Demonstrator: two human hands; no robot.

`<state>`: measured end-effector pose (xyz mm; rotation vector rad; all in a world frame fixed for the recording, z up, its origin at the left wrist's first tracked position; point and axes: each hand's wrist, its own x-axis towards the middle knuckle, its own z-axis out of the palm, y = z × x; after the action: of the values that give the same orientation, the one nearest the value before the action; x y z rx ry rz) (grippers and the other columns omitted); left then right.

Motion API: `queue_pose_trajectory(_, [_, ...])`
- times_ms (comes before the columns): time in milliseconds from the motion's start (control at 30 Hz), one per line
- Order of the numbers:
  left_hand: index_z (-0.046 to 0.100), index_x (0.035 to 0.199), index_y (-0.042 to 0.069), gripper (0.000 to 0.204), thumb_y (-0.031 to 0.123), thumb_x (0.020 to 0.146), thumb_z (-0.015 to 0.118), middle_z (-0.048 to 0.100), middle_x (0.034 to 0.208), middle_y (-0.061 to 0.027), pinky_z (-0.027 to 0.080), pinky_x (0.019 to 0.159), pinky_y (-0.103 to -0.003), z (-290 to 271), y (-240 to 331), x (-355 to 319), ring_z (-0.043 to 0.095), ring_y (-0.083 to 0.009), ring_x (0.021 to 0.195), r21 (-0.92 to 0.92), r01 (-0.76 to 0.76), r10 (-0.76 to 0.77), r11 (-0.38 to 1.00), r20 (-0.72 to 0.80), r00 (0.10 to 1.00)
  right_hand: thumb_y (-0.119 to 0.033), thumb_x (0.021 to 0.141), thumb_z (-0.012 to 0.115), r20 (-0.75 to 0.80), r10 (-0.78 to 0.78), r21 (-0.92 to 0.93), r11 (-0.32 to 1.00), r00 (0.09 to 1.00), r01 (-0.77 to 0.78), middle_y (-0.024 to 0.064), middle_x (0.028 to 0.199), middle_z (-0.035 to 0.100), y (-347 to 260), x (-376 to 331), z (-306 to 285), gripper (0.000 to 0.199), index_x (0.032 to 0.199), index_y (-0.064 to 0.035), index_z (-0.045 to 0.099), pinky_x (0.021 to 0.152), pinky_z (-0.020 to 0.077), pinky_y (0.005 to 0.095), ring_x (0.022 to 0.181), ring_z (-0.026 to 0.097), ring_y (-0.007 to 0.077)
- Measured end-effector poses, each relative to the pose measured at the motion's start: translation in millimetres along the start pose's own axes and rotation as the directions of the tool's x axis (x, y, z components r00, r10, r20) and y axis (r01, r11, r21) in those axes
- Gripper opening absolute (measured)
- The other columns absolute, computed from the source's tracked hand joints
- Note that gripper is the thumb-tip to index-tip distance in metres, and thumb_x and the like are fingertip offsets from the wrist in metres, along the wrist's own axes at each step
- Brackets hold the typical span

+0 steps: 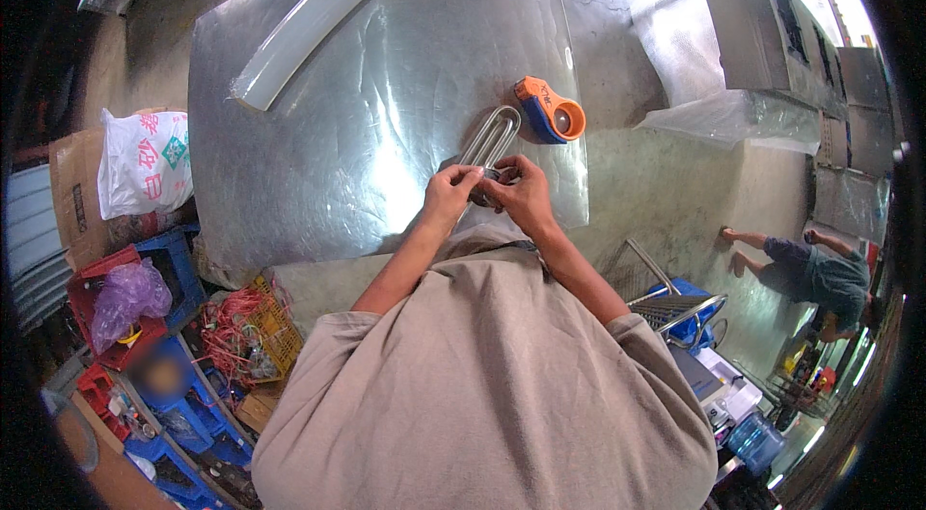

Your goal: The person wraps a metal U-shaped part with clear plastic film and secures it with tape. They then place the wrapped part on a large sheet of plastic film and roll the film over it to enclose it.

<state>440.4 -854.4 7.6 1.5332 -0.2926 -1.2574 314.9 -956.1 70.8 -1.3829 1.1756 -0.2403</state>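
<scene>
Both forearms come up from the lower edge, bare below loose sleeves, and converge toward the middle; the left hand (449, 190) and right hand (522, 190) meet, nearly touching; fingers (470, 174) of both curl inward, pinched closed.

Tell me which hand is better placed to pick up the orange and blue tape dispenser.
Right. The right hand lies just below the tape dispenser on the metal sheet; the left hand sits farther off, across the looped metal tube. Both hands are busy at its end.
</scene>
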Motion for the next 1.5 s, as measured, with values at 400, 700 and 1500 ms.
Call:
queue_pose_trajectory(400, [0.063,0.114,-0.003,0.029,0.023,0.101,0.07,0.071,0.105,-0.0106,0.057,0.081,-0.034,-15.8,-7.8,15.8,0.069,-0.018,0.088,-0.313,0.139,-0.094,0.94,0.153,0.984,-0.016,0.081,0.087,0.067,0.02,0.103,0.994,0.998,-0.027,0.0104,0.091,0.071,3.1,-3.0,-6.0,0.046,0.114,0.0043,0.062,0.052,0.0541,0.0278,0.068,0.068,0.0139])
queue_pose_trajectory(700, [0.065,0.115,-0.002,0.026,0.022,0.105,0.062,0.073,0.105,-0.0112,0.058,0.086,-0.036,-27.1,0.1,21.1,0.071,-0.0192,0.092,-0.442,0.207,-0.132,0.873,0.196,0.972,-0.019,0.083,0.089,0.147,-0.09,0.136,0.988,0.985,0.07,0.009,0.091,0.071,12.7,-18.9,-11.8,0.052,0.121,0.0028,0.06,0.066,0.0549,0.0279,0.077,0.067,0.0127])
queue_pose_trajectory(1500, [0.048,0.141,0.004,0.043,0.03,0.109,0.057,0.064,0.115,-0.0079,0.057,0.087,-0.032,-23.1,-4.4,7.3,0.066,-0.0146,0.101,-0.467,0.025,0.021,0.884,0.094,0.995,-0.013,0.096,0.072,0.131,-0.144,0.002,0.989,0.981,0.145,0.0084,0.083,0.071,72.8,26.6,-7.0,0.017,0.1,0.0032,0.068,0.07,0.0552,0.0321,0.076,0.068,0.0156])
